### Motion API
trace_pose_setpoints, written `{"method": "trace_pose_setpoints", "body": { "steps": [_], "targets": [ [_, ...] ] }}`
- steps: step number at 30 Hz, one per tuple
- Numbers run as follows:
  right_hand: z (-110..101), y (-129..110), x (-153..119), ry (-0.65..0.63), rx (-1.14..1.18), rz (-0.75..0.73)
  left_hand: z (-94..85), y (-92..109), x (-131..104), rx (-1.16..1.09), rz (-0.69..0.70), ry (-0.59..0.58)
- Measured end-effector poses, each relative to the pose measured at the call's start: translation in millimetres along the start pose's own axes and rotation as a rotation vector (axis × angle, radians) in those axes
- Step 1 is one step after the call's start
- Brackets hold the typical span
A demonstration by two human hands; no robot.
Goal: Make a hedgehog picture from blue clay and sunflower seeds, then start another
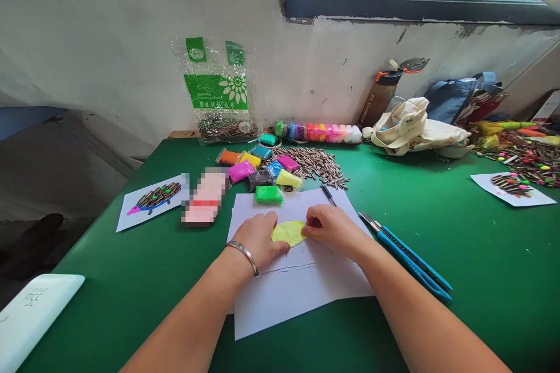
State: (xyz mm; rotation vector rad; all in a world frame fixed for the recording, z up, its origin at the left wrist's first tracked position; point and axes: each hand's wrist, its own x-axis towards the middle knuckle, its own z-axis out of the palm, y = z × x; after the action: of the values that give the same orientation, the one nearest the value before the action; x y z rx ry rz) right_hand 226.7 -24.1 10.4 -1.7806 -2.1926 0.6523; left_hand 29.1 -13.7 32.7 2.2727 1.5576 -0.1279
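A flat oval of yellow modelling clay (289,233) lies on white paper (289,309) in the middle of the green table. My left hand (257,238), a silver bracelet at its wrist, holds the clay's left edge, thumb along the lower side and fingers bent at the upper side. At the opposite end, the fingertips of my right hand (326,227) pinch the clay's edge. Thin pen lines show on the paper below the clay. Part of a dark pen (328,194) sticks out behind my right hand.
Blue-handled scissors or a cutter (411,256) lie right of the paper. Beyond it are clay packets (269,194), sunflower seeds (317,164) and a seed bag (221,96). Hedgehog pictures lie left (153,201) and right (511,188). A bottle (380,96) and cloth bag (411,128) stand behind.
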Motion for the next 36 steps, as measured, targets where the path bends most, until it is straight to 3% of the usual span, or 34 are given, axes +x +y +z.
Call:
{"method": "trace_pose_setpoints", "body": {
  "steps": [6, 12, 28, 36],
  "targets": [
    [-1.9, 2.3, -0.7, -0.017, 0.042, -0.018, -0.4, 0.2, -1.0, -0.005, 0.003, 0.001],
    [-1.8, 5.9, 1.5, 0.021, 0.168, 0.07, -0.7, 0.7, -0.2, -0.008, -0.001, 0.001],
    [10.8, -3.4, 7.7, 0.121, -0.139, 0.104, -0.6, 1.0, -0.6, -0.018, -0.005, 0.001],
    [5.9, 5.6, 6.2, 0.103, 0.091, 0.085, -4.0, 2.7, -2.6, -0.017, 0.012, -0.001]
  ]
}}
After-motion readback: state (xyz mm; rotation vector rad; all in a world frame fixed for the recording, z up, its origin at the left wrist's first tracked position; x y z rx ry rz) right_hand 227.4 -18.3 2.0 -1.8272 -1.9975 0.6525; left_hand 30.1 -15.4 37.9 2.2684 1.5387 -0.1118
